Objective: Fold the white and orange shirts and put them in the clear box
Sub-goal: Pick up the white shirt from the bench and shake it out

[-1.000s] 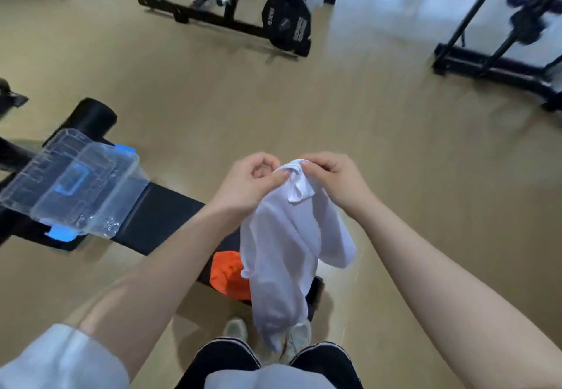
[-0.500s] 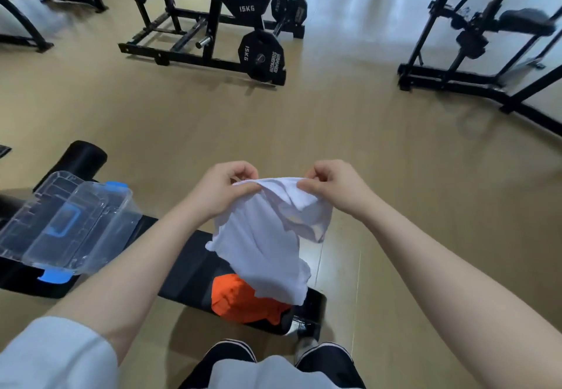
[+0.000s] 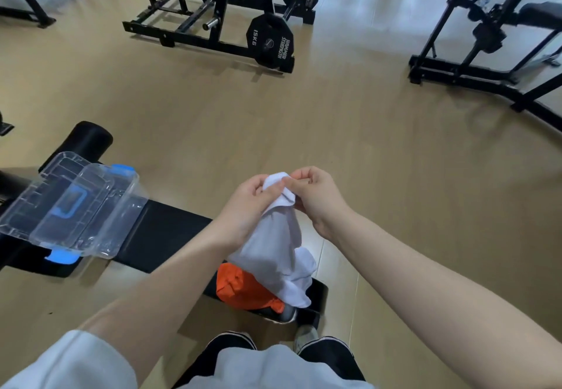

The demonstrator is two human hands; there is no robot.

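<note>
Both hands, the left hand [image 3: 250,197] and right hand [image 3: 313,194], pinch the white shirt [image 3: 273,252] by its top edge with curled fingers [image 3: 290,186], so its long axis hangs straight down over the orange shirt [image 3: 240,288] on the worktop [image 3: 164,233], the clear box [image 3: 88,206] well to the left.

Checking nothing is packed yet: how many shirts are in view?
2. The white shirt hangs from both hands above the bench; the orange shirt lies crumpled on the bench. None shows in the clear box.
</note>
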